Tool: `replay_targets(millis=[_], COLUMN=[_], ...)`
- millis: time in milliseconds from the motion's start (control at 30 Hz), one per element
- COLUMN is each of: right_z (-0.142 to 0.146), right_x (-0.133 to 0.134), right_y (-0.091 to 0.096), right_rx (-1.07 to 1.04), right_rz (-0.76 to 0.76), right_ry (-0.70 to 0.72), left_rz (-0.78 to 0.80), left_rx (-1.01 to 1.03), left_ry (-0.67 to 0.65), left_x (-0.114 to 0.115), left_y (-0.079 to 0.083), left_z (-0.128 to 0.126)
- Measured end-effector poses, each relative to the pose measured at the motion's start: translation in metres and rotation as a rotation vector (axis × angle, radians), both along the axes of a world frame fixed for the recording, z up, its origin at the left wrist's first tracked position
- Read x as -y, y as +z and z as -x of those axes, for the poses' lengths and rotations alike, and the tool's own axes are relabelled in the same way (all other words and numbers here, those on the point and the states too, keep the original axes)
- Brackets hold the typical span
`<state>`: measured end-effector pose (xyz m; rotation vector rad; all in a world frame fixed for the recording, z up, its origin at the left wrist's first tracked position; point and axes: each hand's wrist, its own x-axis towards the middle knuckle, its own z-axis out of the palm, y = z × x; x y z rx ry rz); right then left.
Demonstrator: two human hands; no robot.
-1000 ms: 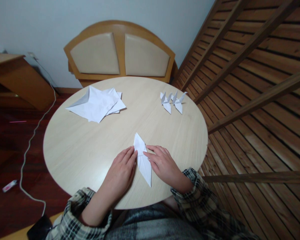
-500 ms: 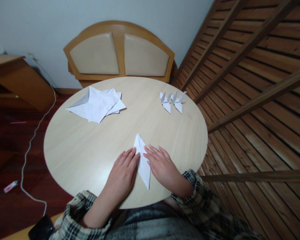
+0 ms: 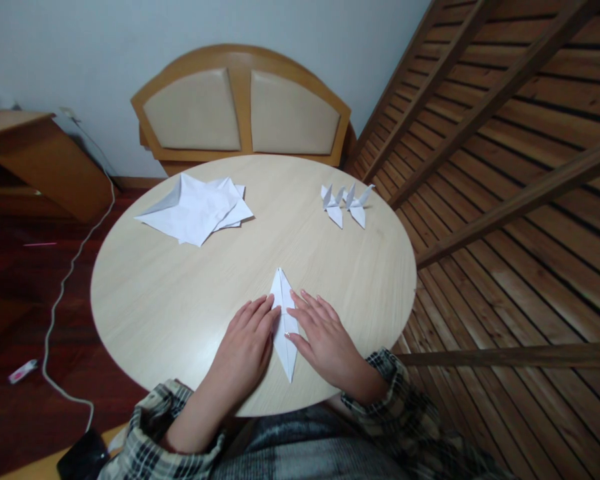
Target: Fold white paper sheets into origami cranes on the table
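A narrow diamond of folded white paper (image 3: 286, 347) lies flat near the front edge of the round table (image 3: 180, 293), its long axis pointing away from me. My left hand (image 3: 247, 337) rests on its left edge, fingers stretched out and fingertips touching the paper. From the other side my right hand (image 3: 325, 337) lies over its right edge, fingers spread and thumb on the lower half. A crease line runs down the middle of the paper. Parts of both side edges are hidden under my fingers.
Two folded paper cranes (image 3: 334, 208) stand at the back right of the table. A loose pile of creased white sheets (image 3: 200, 210) lies at the back left. A slatted wooden wall (image 3: 505, 220) rises close on the right, and a white cable (image 3: 55, 313) trails across the floor.
The folded paper has turned slightly, its near tip shifting left so that it points more straight at me. My right thumb has moved out onto the lower half of the paper.
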<state>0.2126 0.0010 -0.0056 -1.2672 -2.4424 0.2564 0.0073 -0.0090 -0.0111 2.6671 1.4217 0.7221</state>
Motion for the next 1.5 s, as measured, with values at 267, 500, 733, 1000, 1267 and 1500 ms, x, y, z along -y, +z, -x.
replay_targets(millis=[267, 500, 733, 1000, 1267, 1500], right_z=[0.0005, -0.0002, -0.0002, 0.0010, -0.0011, -0.0010], right_x=[0.0004, 0.0003, 0.0006, 0.0000, 0.0004, 0.0004], right_y=[0.0005, 0.0008, 0.0022, 0.0020, -0.0019, -0.0061], right_rx=[-0.016, -0.012, 0.000, 0.010, -0.106, -0.209], right_rz=[0.005, -0.002, 0.014, 0.019, 0.020, 0.020], right_ry=[-0.017, 0.000, 0.001, -0.005, -0.061, -0.149], left_rz=[0.045, 0.033, 0.029, 0.010, 0.013, 0.037], left_rx=[0.068, 0.041, 0.019, -0.003, 0.032, 0.052], left_ry=[0.014, 0.002, 0.009, 0.004, -0.006, 0.008], left_x=[0.0002, 0.0005, 0.0002, 0.0000, -0.0002, 0.0000], left_y=[0.0033, 0.0040, 0.0027, 0.0037, 0.0031, 0.0035], left_z=[-0.0014, -0.0010, -0.0004, -0.0008, -0.0012, -0.0006])
